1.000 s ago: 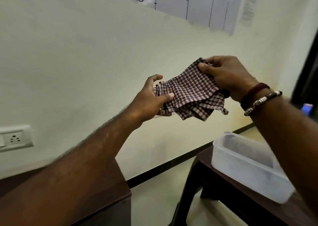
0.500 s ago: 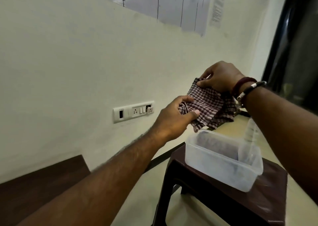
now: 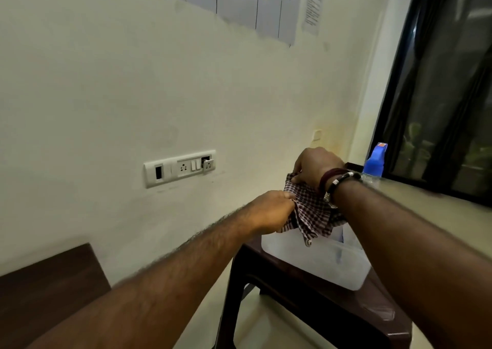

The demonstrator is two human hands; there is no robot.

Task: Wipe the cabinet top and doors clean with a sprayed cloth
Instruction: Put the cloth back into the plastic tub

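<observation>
Both arms reach forward; left hand [image 3: 273, 210] and right hand [image 3: 315, 168] grip the checked cloth [image 3: 310, 213] above a tub [image 3: 319, 262].

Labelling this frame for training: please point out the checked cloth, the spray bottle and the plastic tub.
checked cloth [image 3: 311, 213], head view, middle fold.
spray bottle [image 3: 374, 162], head view, blue top.
plastic tub [image 3: 319, 263], head view, front wall.

We note both forearms bare, no sleeves in view, with fine hair along them. Our right wrist carries a maroon thread band [image 3: 328, 176] and, beside it, a black bracelet [image 3: 339, 182] with silver metal beads.
</observation>
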